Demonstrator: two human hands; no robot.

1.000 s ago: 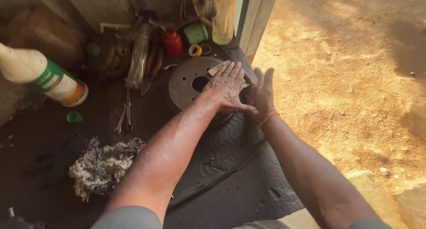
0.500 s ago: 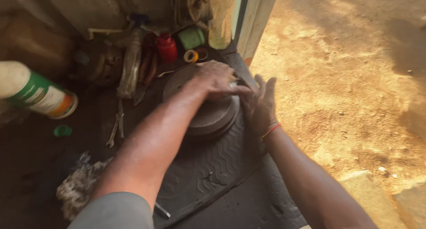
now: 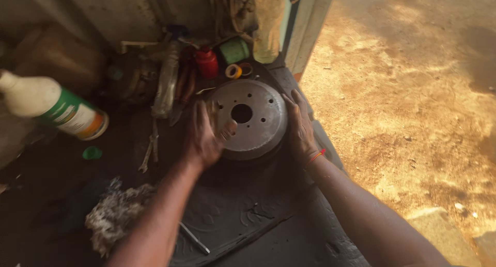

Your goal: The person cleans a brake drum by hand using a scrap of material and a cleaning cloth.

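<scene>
Head view: 2 open hands, left hand (image 3: 205,135) blurred, right hand (image 3: 299,127), flank a round, seemingly metal brake drum (image 3: 258,117).

Your left hand (image 3: 205,138) lay on the near-left edge of the round grey metal brake drum (image 3: 251,117), your right hand (image 3: 299,128) against its right side. The drum sat on the ribbed black rubber mat (image 3: 243,205). Behind it stood the small red plastic bottle (image 3: 207,62); far left lay the white-and-green plastic bottle (image 3: 51,108), and left of the mat the frayed grey rag (image 3: 116,215).
</scene>
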